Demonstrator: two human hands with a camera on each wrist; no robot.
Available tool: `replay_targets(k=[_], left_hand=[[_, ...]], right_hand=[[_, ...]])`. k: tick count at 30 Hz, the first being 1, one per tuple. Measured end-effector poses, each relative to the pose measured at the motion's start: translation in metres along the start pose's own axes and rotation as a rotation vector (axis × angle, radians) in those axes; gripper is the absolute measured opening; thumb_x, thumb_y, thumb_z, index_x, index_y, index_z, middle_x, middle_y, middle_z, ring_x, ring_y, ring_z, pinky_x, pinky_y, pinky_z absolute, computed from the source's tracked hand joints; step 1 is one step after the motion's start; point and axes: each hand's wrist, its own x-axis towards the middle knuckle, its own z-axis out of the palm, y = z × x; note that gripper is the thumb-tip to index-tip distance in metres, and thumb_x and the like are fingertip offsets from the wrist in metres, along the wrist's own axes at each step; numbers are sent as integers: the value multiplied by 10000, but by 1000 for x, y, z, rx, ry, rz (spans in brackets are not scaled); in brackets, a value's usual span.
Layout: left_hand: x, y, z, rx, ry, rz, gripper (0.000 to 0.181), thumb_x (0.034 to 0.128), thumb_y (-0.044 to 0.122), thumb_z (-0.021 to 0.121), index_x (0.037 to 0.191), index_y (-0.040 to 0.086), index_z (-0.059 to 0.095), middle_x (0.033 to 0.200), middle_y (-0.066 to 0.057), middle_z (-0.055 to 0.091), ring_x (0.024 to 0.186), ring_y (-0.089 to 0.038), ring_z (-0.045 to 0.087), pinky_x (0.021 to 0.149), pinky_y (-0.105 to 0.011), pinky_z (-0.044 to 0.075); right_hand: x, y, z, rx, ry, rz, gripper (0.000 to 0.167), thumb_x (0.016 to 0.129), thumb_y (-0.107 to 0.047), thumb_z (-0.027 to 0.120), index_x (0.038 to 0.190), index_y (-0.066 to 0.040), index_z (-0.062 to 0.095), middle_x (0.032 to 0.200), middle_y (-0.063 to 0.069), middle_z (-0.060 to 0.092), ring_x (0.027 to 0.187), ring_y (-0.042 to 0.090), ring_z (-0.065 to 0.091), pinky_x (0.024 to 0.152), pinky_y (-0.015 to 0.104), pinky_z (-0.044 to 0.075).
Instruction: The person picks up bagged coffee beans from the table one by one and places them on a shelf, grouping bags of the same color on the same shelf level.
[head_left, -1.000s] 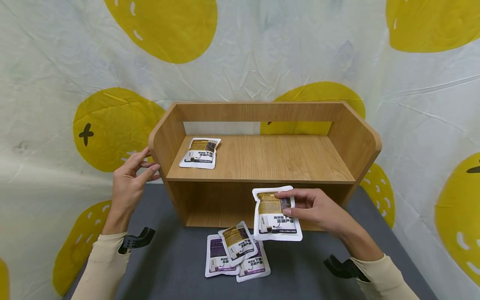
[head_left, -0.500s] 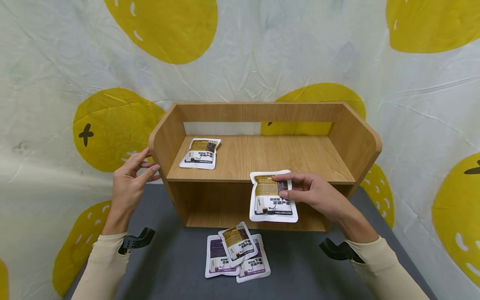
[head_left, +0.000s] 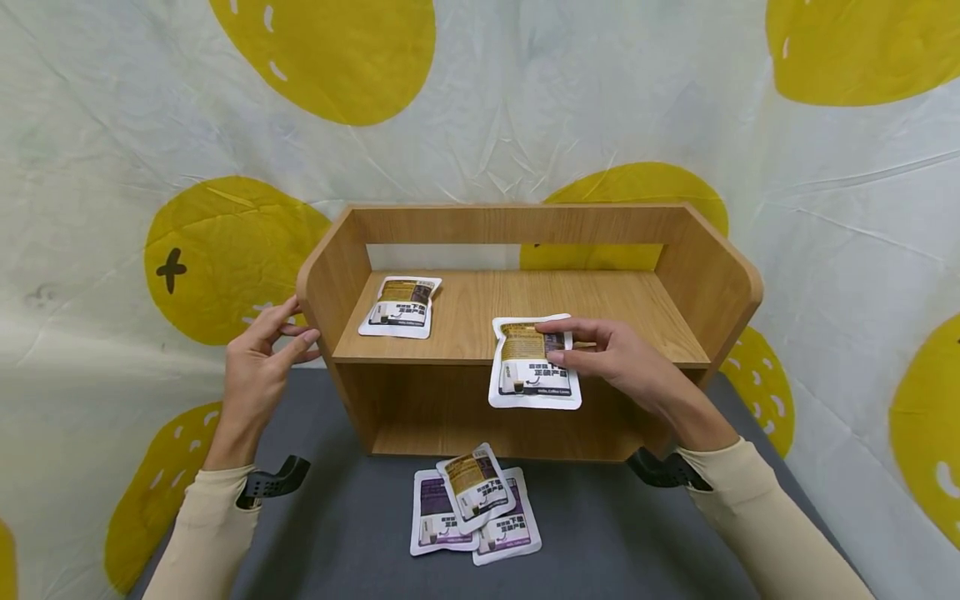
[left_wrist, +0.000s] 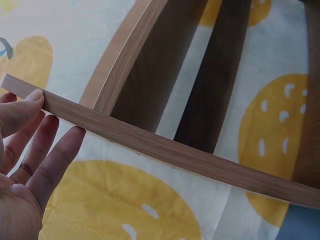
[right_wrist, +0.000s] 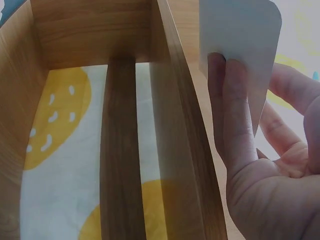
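My right hand (head_left: 626, 362) pinches a white-edged pouch with a brown and white label (head_left: 534, 367), held up in front of the wooden shelf's upper board. The right wrist view shows the pale back of this pouch (right_wrist: 240, 30) between thumb and fingers. At the shelf's left side panel (head_left: 330, 283), my left hand (head_left: 258, 367) grips the edge. Seen from the left wrist, the thumb lies on one side of the panel (left_wrist: 165, 150) and fingertips touch the other. A similar brown-label pouch (head_left: 401, 307) lies on the left of the upper board.
On the grey table (head_left: 360, 533) before the shelf, a brown-label pouch (head_left: 477, 487) overlaps two purple-label pouches, one left (head_left: 435, 533) and one right (head_left: 513, 542). The lower compartment (head_left: 442, 408) opens towards me. A patterned cloth (head_left: 480, 100) hangs behind.
My right hand has raised the pouch from low over the table to the level of the upper board's front edge, shifting slightly left. The left hand stays where it was.
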Motion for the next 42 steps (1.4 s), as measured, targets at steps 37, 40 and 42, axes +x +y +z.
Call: replay_targets(k=[37,40,42], left_hand=[[-1,-3,0,5,-3,4,595,908,-74,696,1443,161,587,1270,-23,601,952,-114,672,711,-261,630],[-1,-3,0,6,-2,7,599,906,-77,696,1442,167,588,1265,-22,602,948,-119,671,711,-266,630],[-1,-2,0,7,-2,8,602,903,-82,698,1442,165,588,1261,-21,603,945,-119,670,709,-265,630]], right_hand=[[61,-22,-5,-4,-11,19,501,962,-193,726,1443,-172,588,1356,174,571,1032,280,666,849,350,637],[67,-25,-5,-13,-11,37,508,957,-189,731,1445,-181,589,1394,159,554,1064,277,648,868,331,631],[71,-26,-5,-14,-12,51,518,954,-184,733,1450,-183,585,1409,165,547,1080,278,643,878,320,627]])
